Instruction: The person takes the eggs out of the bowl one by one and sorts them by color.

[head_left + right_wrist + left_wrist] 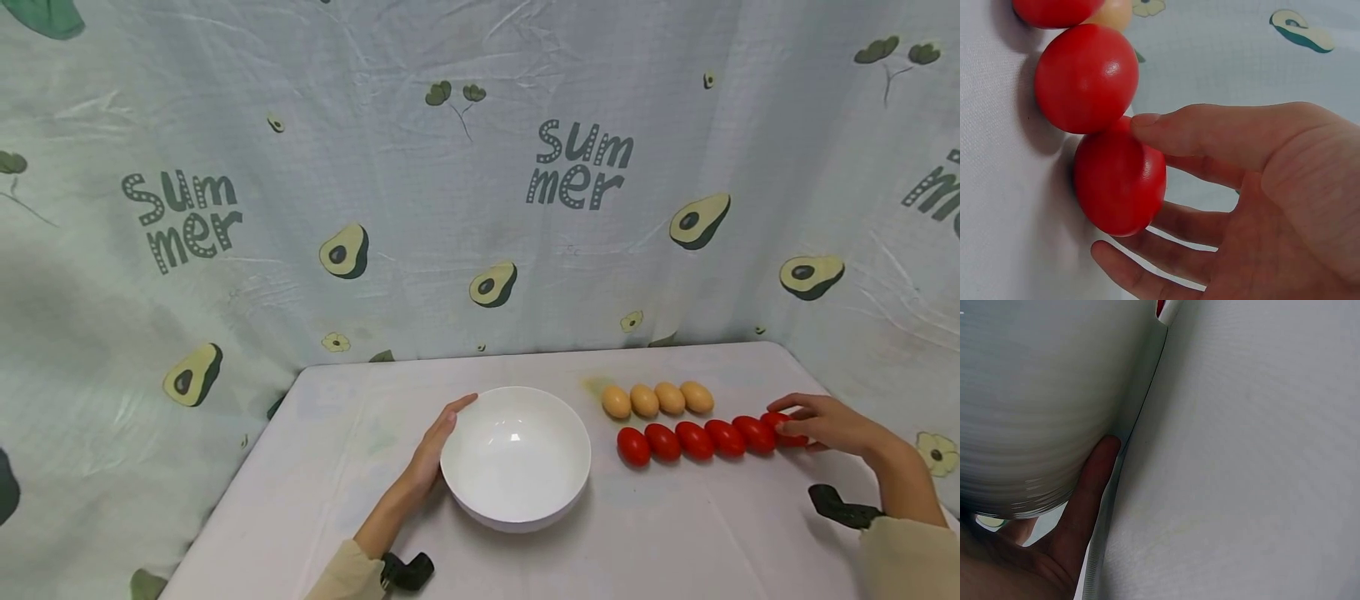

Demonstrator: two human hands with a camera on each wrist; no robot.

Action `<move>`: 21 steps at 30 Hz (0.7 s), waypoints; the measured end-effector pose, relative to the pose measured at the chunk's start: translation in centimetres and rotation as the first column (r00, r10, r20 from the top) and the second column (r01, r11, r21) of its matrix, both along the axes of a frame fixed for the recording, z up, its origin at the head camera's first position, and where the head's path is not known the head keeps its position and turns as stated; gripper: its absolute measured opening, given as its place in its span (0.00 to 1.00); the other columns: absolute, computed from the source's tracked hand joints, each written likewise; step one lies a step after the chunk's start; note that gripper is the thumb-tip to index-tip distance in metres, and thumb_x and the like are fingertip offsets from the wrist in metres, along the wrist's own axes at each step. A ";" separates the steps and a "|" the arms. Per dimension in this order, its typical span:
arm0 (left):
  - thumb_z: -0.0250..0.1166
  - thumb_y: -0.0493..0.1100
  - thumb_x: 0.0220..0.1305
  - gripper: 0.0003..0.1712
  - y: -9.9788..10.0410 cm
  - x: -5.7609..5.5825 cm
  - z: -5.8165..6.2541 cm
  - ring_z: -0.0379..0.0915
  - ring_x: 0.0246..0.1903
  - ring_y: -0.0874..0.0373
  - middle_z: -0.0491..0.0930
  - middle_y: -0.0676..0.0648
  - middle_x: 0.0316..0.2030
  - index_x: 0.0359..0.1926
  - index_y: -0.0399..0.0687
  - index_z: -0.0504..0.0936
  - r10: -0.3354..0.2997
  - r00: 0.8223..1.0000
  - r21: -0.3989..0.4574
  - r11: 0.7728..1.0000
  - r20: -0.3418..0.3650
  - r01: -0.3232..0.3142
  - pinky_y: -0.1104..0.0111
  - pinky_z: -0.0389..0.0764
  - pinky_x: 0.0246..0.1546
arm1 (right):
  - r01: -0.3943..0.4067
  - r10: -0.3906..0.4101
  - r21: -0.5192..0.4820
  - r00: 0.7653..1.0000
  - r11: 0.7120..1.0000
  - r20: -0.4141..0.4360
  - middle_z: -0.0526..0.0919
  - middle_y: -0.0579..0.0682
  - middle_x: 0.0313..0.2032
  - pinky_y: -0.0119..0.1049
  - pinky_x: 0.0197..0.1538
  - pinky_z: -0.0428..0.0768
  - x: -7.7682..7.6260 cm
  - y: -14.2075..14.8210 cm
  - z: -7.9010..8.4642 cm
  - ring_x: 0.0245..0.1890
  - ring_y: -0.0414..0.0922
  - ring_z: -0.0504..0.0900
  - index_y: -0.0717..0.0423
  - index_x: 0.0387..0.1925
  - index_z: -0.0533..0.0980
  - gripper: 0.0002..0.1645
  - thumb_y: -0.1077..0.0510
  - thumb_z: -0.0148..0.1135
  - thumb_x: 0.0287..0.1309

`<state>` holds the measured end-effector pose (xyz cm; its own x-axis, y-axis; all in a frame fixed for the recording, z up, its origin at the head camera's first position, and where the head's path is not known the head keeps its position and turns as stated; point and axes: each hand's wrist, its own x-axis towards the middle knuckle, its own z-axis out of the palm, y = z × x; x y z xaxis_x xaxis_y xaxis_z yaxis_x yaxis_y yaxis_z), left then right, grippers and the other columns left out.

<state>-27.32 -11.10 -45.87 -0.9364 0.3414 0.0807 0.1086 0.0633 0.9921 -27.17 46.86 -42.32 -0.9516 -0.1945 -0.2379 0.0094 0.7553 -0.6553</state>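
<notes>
A white bowl (516, 457) stands in the middle of the table. My left hand (431, 450) lies along its left side with the fingers stretched out. In the left wrist view the thumb (1094, 481) presses low against the bowl's outer wall (1035, 394). Several red eggs (696, 441) form a row right of the bowl. At the row's right end my right hand (832, 423) holds the last red egg (1119, 181) between the thumb, placed on its near side, and fingers partly hidden behind it. This egg touches its red neighbour (1087, 78).
Several tan eggs (657, 399) stand in a shorter row behind the red ones. A white cloth covers the table (315, 433), and a printed curtain (420, 183) hangs behind it. Black wrist mounts (843, 507) stick out near both sleeves.
</notes>
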 end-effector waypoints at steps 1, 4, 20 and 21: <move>0.34 0.61 0.75 0.28 0.0 0.0 0.0 0.50 0.73 0.59 0.56 0.57 0.72 0.70 0.64 0.61 -0.001 1.000 0.001 1.000 -0.001 0.001 0.56 0.49 0.73 | 0.001 -0.001 0.002 1.000 1.000 0.002 0.70 0.76 0.54 0.47 0.44 0.84 0.0 0.0 0.0 0.46 0.50 0.78 0.74 0.59 0.62 0.31 0.55 0.56 0.65; 0.35 0.61 0.75 0.28 0.0 0.0 -0.1 0.50 0.73 0.59 0.56 0.58 0.72 0.70 0.64 0.62 0.003 1.000 0.000 1.000 -0.004 -0.003 0.57 0.49 0.72 | 0.006 -0.007 0.012 1.000 1.000 0.006 0.70 0.76 0.54 0.47 0.44 0.84 0.1 -0.2 0.1 0.46 0.51 0.78 0.74 0.60 0.61 0.31 0.54 0.56 0.65; 0.34 0.60 0.76 0.27 0.0 0.1 0.0 0.51 0.73 0.61 0.57 0.58 0.72 0.70 0.65 0.62 0.009 1.000 -0.015 1.000 0.007 -0.009 0.63 0.52 0.72 | -0.001 0.002 0.052 1.000 0.999 -0.009 0.71 0.76 0.54 0.51 0.43 0.83 0.1 -0.7 0.6 0.47 0.57 0.77 0.72 0.60 0.62 0.32 0.52 0.56 0.65; 0.34 0.60 0.76 0.27 0.0 0.1 0.0 0.51 0.72 0.61 0.58 0.58 0.72 0.70 0.65 0.62 0.008 1.000 -0.013 1.000 0.005 -0.008 0.63 0.52 0.72 | -0.002 0.003 0.052 1.000 0.999 -0.011 0.71 0.76 0.54 0.51 0.43 0.83 0.2 -0.7 0.6 0.48 0.58 0.77 0.72 0.60 0.62 0.32 0.52 0.56 0.65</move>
